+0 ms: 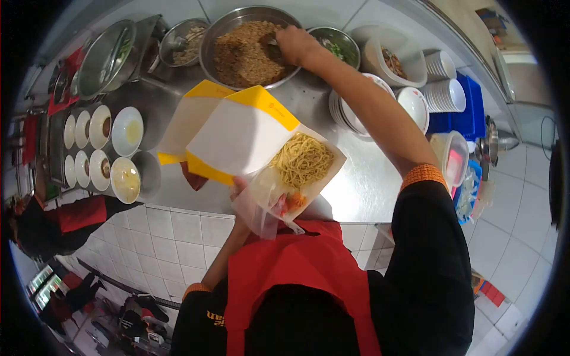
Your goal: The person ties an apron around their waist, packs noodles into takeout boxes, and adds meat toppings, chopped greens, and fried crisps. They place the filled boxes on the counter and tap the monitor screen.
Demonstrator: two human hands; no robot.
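Note:
My left hand (239, 188) is closed on the near side of an open yellow and white takeaway box (237, 133), its fingers partly hidden. Yellow noodles (303, 159) fill one part of the box, and small plastic packets with red and orange contents (289, 203) lie at its near end. Stretched forward, my right hand (292, 46) is at the right rim of a large steel bowl (246, 53) of brown minced topping. Its fingers are closed round something dark, perhaps a spoon, that reaches into the topping.
White bowls (127, 132) stand in two rows at left. Behind are steel bowls of chopped greens (338, 47) and pale pieces (185, 44). Stacked plates (350, 113), white cups (445, 96) and a blue crate (469, 113) stand right. A co-worker (65, 222) is at left.

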